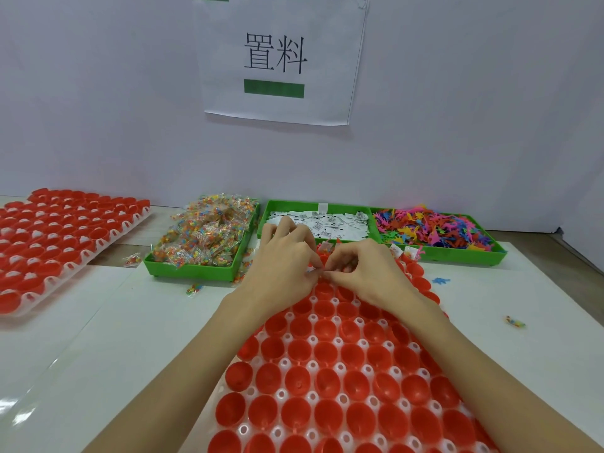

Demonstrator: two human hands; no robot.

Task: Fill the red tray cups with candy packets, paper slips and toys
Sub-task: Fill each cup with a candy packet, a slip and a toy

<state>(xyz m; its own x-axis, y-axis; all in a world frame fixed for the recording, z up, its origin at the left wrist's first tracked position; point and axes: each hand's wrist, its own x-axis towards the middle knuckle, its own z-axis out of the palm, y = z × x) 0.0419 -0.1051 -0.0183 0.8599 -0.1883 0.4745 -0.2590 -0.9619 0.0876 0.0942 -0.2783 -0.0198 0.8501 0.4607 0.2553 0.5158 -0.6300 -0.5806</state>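
Observation:
A tray of red cups [340, 380] lies in front of me; its near cups look empty, while a few far-row cups hold packets and slips. My left hand [284, 256] and my right hand [362, 268] meet over the tray's far rows, fingertips together, pinching small white paper slips [315, 272]. Behind stand three green bins: candy packets [202, 240] on the left, paper slips [330, 223] in the middle, colourful toys [434, 228] on the right.
A second tray of red cups [55, 243], holding white contents, lies at the far left. Loose candy packets [194, 289] and a blue toy [441, 281] lie scattered on the white table. A wall with a paper sign [277, 60] stands behind the bins.

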